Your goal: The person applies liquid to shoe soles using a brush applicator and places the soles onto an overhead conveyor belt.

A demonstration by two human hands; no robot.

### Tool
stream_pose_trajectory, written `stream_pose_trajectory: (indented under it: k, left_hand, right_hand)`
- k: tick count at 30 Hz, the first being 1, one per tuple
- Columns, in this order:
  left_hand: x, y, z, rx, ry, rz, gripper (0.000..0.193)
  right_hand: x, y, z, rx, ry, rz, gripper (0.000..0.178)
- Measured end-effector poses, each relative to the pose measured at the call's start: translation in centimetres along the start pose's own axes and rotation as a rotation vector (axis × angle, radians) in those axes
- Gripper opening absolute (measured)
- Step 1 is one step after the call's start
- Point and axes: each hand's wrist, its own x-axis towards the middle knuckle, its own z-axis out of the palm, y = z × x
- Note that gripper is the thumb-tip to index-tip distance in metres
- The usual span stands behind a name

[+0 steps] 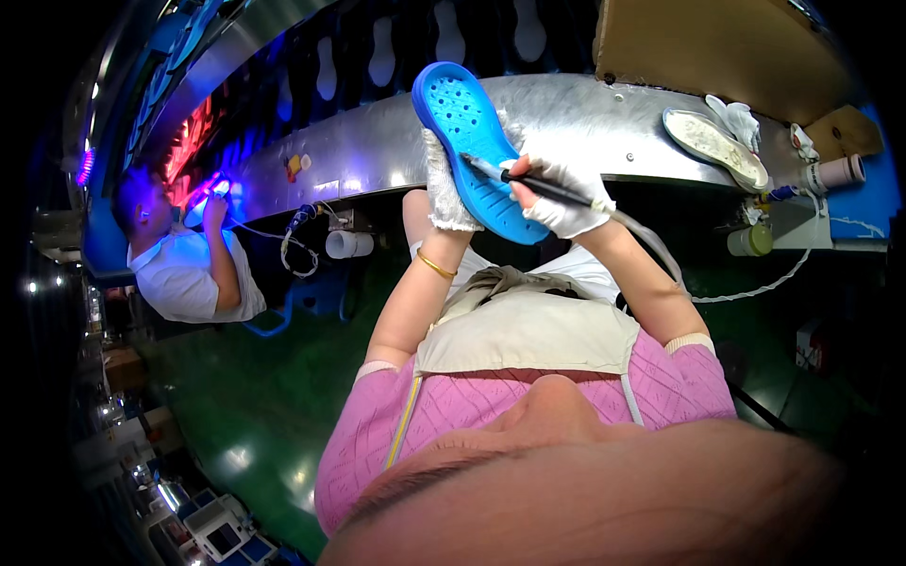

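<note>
A blue shoe sole (462,106), pitted with small holes toward its far end, is held up at a slant over the near edge of the bench. My left hand (445,189), in a white glove, grips the sole along its left side. My right hand (568,200), in a white glove with some fingertips bare, is closed around a black-handled brush (552,189). A clear tube (651,241) trails from the back end of the brush. The pale brush tip lies over the inner face of the sole near its middle; whether it touches cannot be told.
A metal bench (557,113) curves across, with pale soles on a dark rack (415,52) behind it. At right are a white-filled, sole-shaped piece (713,146), a cardboard sheet (717,52) and a pinkish cylinder (838,173). A co-worker (193,259) sits at left under purple light.
</note>
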Motion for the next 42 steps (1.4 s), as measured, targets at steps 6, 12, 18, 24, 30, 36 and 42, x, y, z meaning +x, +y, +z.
stream_pose_trajectory:
  k: [6,12,18,24,30,36,42]
  left_hand:
    - [0.6,1.4,-1.2,-0.086,-0.072,0.017,0.075]
    - [1.2,2.6,-1.3,-0.068,-0.117,-0.025,0.074]
    - [-0.8,1.2,0.9,-0.03,-0.186,-0.047,0.087]
    - [-1.7,-0.5,2.1,0.144,-0.006,0.066,0.097]
    - [-0.6,0.2,1.7,0.019,-0.09,0.133,0.09]
    - [-0.8,1.0,2.1,0.122,-0.151,0.186,0.097]
    - [-0.7,1.9,2.1,0.015,-0.322,0.135,0.099]
  right_hand:
    - [-0.4,0.0,-0.1,0.156,-0.131,0.404,0.015]
    - [-1.2,-0.3,0.2,0.118,-0.218,0.153,0.014]
    - [0.8,0.6,-2.3,0.295,0.034,0.268,0.013]
    - [-0.6,0.0,-0.3,0.284,0.036,0.15,0.012]
    - [-0.5,0.2,0.4,0.537,0.024,0.478,0.011]
    - [-0.7,0.1,1.9,0.293,-0.061,0.166,0.01]
    - [-0.2,0.2,0.8,0.468,0.112,0.306,0.006]
